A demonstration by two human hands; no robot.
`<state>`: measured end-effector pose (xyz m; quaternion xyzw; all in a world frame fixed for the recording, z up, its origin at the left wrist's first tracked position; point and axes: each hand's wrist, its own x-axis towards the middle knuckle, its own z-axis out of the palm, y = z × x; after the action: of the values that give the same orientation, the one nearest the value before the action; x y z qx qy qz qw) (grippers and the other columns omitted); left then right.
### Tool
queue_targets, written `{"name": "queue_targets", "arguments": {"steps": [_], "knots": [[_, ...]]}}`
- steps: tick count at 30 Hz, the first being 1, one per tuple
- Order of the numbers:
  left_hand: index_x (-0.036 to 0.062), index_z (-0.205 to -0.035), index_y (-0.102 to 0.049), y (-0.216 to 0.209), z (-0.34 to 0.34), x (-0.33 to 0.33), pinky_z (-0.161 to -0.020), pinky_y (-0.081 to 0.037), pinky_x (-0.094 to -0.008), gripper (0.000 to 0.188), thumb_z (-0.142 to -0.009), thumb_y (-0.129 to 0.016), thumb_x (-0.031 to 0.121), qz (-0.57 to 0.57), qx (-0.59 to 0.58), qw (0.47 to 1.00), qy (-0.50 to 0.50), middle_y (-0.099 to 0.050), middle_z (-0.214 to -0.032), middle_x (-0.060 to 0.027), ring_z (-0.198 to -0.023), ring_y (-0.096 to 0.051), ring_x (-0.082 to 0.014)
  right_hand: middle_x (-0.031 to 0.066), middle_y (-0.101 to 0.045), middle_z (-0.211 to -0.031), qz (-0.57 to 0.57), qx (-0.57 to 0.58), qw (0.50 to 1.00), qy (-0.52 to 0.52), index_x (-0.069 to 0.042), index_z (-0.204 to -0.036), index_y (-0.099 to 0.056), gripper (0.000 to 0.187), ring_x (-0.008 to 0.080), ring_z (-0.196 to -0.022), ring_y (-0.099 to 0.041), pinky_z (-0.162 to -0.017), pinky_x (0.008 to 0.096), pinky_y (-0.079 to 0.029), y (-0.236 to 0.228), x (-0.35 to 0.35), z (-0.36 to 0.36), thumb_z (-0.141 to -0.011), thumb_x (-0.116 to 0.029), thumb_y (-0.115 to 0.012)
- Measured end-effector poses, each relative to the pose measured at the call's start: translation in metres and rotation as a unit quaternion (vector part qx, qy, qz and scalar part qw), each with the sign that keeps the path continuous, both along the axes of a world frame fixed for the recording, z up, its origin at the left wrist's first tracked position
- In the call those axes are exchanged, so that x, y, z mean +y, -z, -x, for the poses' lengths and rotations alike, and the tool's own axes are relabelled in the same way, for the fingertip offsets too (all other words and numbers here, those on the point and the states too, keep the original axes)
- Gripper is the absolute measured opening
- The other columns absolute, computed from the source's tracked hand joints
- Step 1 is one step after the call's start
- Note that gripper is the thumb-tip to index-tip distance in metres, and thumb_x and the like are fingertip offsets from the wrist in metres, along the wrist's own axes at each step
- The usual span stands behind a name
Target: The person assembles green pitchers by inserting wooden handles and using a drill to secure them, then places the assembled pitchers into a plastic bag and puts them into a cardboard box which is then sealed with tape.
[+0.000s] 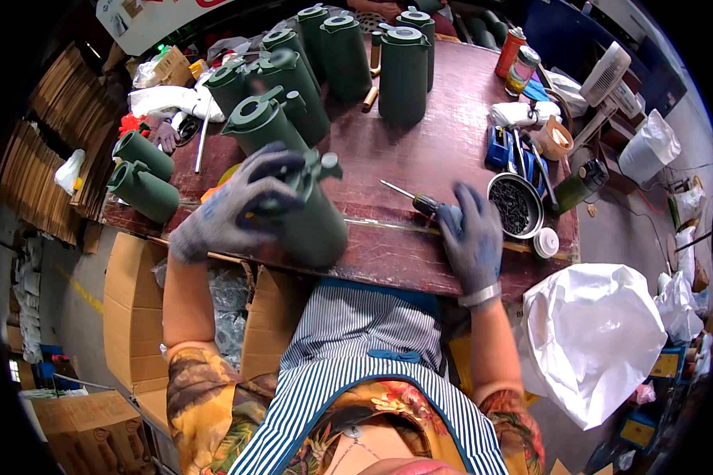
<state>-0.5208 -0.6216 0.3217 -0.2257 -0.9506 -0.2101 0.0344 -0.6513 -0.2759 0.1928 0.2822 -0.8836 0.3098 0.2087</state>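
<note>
My left hand [249, 194], in a grey-blue glove, curls its fingers around the top of a dark green jug [318, 229] at the table's near edge. The glove hides part of the jug's lid. My right hand [475, 245], also gloved, is by a screwdriver [425, 206] on the table. Its thumb and fingers are spread at either side of the handle's end, and the blade points to the far left. Just right of this hand, a round metal bowl [515, 206] holds many small black pieces, probably screws.
Several green jugs stand at the back; one upright jug [404, 75] is near the middle. Two jugs [144, 191] lie at the left edge. A blue tool holder [499, 149], a white cap [546, 243] and a fan [610, 75] are right. An open carton [135, 309] sits below left.
</note>
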Motion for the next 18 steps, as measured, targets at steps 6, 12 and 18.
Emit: {"name": "queue_targets", "arguments": {"steps": [6, 12, 18], "knots": [[0.0085, -0.136, -0.057, 0.008, 0.001, 0.055, -0.103, -0.045, -0.045, 0.084, -0.064, -0.091, 0.036, 0.002, 0.1, 0.973, -0.21, -0.054, -0.127, -0.0163, -0.121, -0.055, -0.0376, 0.0254, -0.057, -0.132, -0.179, -0.136, 0.967, -0.121, -0.018, -0.146, -0.047, 0.068, 0.0435, -0.109, -0.063, -0.095, 0.0483, -0.052, 0.063, -0.195, 0.196, -0.09, -0.054, -0.06], [0.0115, -0.139, -0.056, 0.012, -0.005, 0.052, -0.106, -0.039, -0.0503, 0.077, -0.073, -0.08, 0.044, 0.129, 0.099, 0.962, -0.219, -0.053, -0.138, -0.0141, -0.123, -0.052, -0.0363, 0.0217, -0.052, -0.142, -0.275, -0.096, 0.956, 0.046, -0.027, -0.149, -0.047, 0.067, 0.0345, -0.113, -0.066, -0.085, 0.0451, -0.057, 0.115, -0.325, 0.26, -0.091, -0.06, -0.057], [0.0094, -0.137, -0.057, 0.0, -0.002, 0.045, -0.098, -0.04, -0.0476, 0.079, -0.072, -0.08, 0.048, 0.071, 0.04, 0.976, -0.201, -0.061, -0.118, -0.0088, -0.108, -0.057, -0.0317, 0.0194, -0.065, -0.123, -0.284, -0.138, 0.948, -0.033, -0.015, -0.133, -0.061, 0.042, 0.0354, -0.1, -0.07, -0.079, 0.05, -0.057, 0.165, -0.287, 0.273, -0.099, -0.038, -0.051]]}}
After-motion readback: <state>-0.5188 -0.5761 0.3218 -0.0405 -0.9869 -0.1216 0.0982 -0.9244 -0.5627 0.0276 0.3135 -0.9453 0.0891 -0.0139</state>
